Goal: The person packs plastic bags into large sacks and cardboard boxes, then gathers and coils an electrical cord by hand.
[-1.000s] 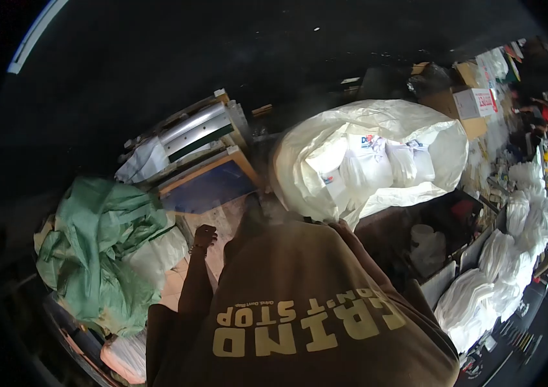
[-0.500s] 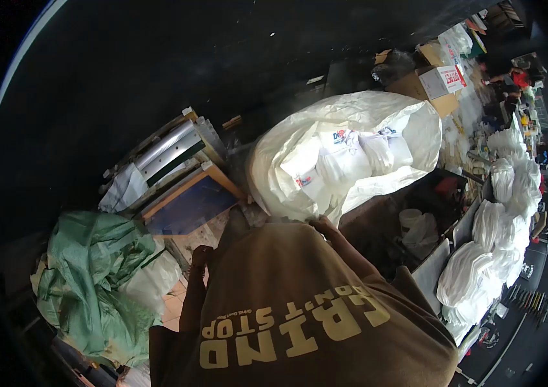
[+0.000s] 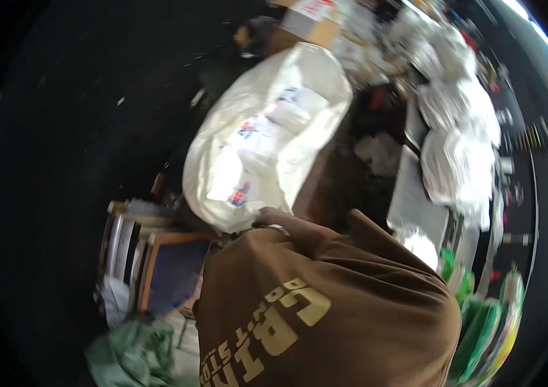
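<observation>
A large white sack (image 3: 206, 171) stands open in front of me. Folded white cloth-like pieces (image 3: 258, 138) with red and blue print lie inside it. My right hand (image 3: 269, 217) is at the sack's near rim, its fingers closed on the edge; motion blur softens the detail. My left hand does not show; my brown shirt (image 3: 377, 303) fills the lower middle of the view.
Framed panels (image 3: 174, 274) lean at the left, above a green sheet (image 3: 135, 355). At the right are stacked white bundles (image 3: 455, 164) and green-and-white packs (image 3: 480, 335). A cardboard box (image 3: 322, 32) stands beyond the sack.
My view has swung to the right, so the sack and panels sit further left. My left hand has dropped out of sight. My right hand stays at the sack's rim.
</observation>
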`<state>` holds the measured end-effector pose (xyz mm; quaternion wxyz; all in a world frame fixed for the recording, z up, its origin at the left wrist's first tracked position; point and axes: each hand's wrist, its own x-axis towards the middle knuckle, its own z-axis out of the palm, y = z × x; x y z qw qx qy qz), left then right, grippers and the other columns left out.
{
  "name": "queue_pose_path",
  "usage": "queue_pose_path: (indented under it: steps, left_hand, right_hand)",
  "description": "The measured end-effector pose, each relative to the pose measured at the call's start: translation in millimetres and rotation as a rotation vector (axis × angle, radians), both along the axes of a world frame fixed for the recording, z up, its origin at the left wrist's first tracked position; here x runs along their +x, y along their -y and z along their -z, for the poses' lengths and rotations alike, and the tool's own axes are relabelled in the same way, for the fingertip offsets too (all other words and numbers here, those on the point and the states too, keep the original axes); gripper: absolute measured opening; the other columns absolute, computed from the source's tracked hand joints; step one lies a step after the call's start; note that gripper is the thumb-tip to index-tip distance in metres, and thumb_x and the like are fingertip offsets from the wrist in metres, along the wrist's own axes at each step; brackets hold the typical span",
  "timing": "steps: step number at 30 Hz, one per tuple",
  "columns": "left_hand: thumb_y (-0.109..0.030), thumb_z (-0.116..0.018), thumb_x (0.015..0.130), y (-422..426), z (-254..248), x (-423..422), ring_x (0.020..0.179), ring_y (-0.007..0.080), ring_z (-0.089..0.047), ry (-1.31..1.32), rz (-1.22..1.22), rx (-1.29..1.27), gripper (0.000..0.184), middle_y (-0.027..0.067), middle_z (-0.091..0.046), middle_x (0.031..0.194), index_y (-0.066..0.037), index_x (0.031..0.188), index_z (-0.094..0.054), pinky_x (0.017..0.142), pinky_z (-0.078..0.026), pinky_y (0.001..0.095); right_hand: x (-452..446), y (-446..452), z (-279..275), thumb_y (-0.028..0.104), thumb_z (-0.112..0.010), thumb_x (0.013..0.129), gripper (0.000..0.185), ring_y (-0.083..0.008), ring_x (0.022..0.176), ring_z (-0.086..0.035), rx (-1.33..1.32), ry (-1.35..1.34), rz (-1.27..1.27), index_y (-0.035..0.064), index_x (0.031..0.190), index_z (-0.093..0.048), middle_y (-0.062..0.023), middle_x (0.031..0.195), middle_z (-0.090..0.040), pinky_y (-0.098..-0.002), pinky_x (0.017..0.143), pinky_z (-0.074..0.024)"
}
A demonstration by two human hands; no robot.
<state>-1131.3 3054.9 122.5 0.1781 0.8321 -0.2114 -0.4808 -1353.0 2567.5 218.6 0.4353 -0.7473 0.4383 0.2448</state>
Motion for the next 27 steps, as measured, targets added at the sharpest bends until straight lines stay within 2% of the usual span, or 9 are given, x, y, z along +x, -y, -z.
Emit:
queue_pose_path:
  steps: [3,9,14,15,16,18,19,23,27]
  left_hand:
    - [-0.021,-0.054,0.090,19.4,-18.8,15.7,0.068,0.0193,-0.058,-0.091,-0.004,0.089,0.017,0.0056,-0.062,0.079,-0.009,0.081,-0.060,0.060,-0.047,0.0347]
    - [-0.022,-0.054,0.092,27.0,-35.1,63.0,0.066,0.0172,-0.057,-0.140,0.078,0.134,0.018,0.0045,-0.062,0.079,-0.009,0.082,-0.060,0.058,-0.047,0.0327]
    - [-0.024,-0.054,0.093,27.9,-32.0,126.4,0.064,0.0154,-0.056,-0.144,0.178,-0.010,0.018,0.0036,-0.061,0.078,-0.009,0.083,-0.059,0.056,-0.046,0.0311]
    - [-0.024,-0.054,0.093,31.4,-25.2,145.1,0.064,0.0151,-0.056,-0.274,0.126,-0.151,0.018,0.0034,-0.061,0.078,-0.009,0.083,-0.059,0.056,-0.046,0.0308]
    - [-0.024,-0.054,0.093,26.5,-9.4,170.4,0.064,0.0147,-0.056,-1.096,-0.139,-0.589,0.019,0.0032,-0.061,0.078,-0.009,0.084,-0.059,0.055,-0.046,0.0304]
    - [-0.024,-0.055,0.093,61.2,-68.5,156.9,0.062,0.0130,-0.056,-0.534,-0.184,-0.290,0.015,0.0035,-0.061,0.077,-0.010,0.089,-0.058,0.054,-0.045,0.0279]
    - [-0.024,-0.056,0.092,111.4,-146.8,124.1,0.061,0.0122,-0.056,-0.322,-0.219,-0.101,0.014,0.0037,-0.061,0.077,-0.010,0.091,-0.057,0.053,-0.044,0.0266]
    - [-0.023,-0.057,0.092,128.5,-150.3,93.2,0.063,0.0106,-0.056,-0.304,-0.274,-0.002,0.014,0.0035,-0.061,0.076,-0.011,0.098,-0.054,0.054,-0.045,0.0260]
    - [-0.023,-0.057,0.092,92.0,-129.8,78.4,0.063,0.0129,-0.058,-0.333,-0.055,-0.059,0.014,0.0035,-0.062,0.077,-0.009,0.093,-0.056,0.055,-0.047,0.0279]
  right_hand:
    - [-6.1,-2.3,-2.2,0.045,-0.069,0.068,0.058,-0.0325,0.104,-0.060,0.150,0.260,0.190,0.0082,0.112,-0.064,-0.0207,0.110,-0.063,-0.0414,0.089,-0.0462]
    - [-13.3,-29.2,-33.5,0.036,-0.069,0.070,0.045,-0.0308,0.102,-0.060,0.086,0.016,0.287,0.0104,0.107,-0.065,-0.0145,0.107,-0.066,-0.0459,0.089,-0.0436]
    - [-41.5,-67.4,-33.3,0.037,-0.071,0.064,0.046,-0.0367,0.123,-0.044,-0.143,-0.025,0.280,0.0144,0.103,-0.067,-0.0182,0.116,-0.059,-0.0568,0.100,-0.0290]
    - [-46.9,-80.0,-31.4,0.037,-0.071,0.064,0.046,-0.0367,0.123,-0.044,-0.139,-0.018,0.297,0.0144,0.103,-0.067,-0.0182,0.116,-0.059,-0.0568,0.100,-0.0290]
    - [-51.8,-94.5,-29.6,0.036,-0.072,0.063,0.045,-0.0388,0.127,-0.038,-0.312,-0.024,0.353,0.0145,0.102,-0.067,-0.0191,0.120,-0.055,-0.0584,0.102,-0.0252]
    - [-58.7,-109.0,-22.1,0.034,-0.073,0.062,0.043,-0.0409,0.130,-0.031,-0.486,-0.009,0.408,0.0147,0.101,-0.068,-0.0199,0.125,-0.050,-0.0600,0.105,-0.0215]
    - [-66.6,-119.2,-16.6,0.031,-0.072,0.064,0.040,-0.0420,0.130,-0.030,-0.603,0.020,0.429,0.0145,0.100,-0.068,-0.0207,0.126,-0.047,-0.0611,0.106,-0.0192]
    - [-82.0,-152.8,-33.7,0.025,-0.072,0.069,0.029,-0.0411,0.127,-0.033,-0.804,0.051,0.544,0.0127,0.096,-0.068,-0.0180,0.118,-0.051,-0.0671,0.106,-0.0124]
    - [-83.6,-159.3,-21.3,0.030,-0.070,0.075,0.022,-0.0361,0.122,-0.041,-0.612,0.028,0.533,0.0109,0.086,-0.067,-0.0111,0.101,-0.061,-0.0771,0.098,-0.0122]
